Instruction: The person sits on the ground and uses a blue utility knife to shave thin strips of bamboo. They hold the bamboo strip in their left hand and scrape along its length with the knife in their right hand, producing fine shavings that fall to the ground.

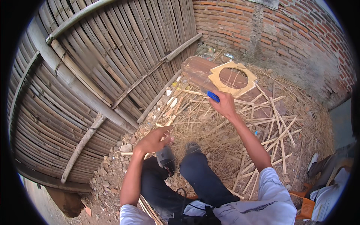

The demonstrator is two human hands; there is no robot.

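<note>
My right hand (pixel 225 106) is closed round a blue-handled knife (pixel 213 96), held out over the strewn ground; its dark blade points up and left and is hard to make out. My left hand (pixel 153 140) hovers above my left shoe (pixel 165 159), fingers stretched out and thumb apart, with nothing visible in it. Light split bamboo strips (pixel 278 123) lie crisscrossed to the right of my right forearm. Thin shavings (pixel 210 138) cover the ground between and beyond my feet.
A brown board (pixel 197 71) lies ahead, bearing a tan sheet with a round hole (pixel 214 80). On the left stands a bamboo slat wall (pixel 142 37), with a brick wall (pixel 225 22) at the back. Another person's leg (pixel 322 163) and an orange chair (pixel 305 206) are at right.
</note>
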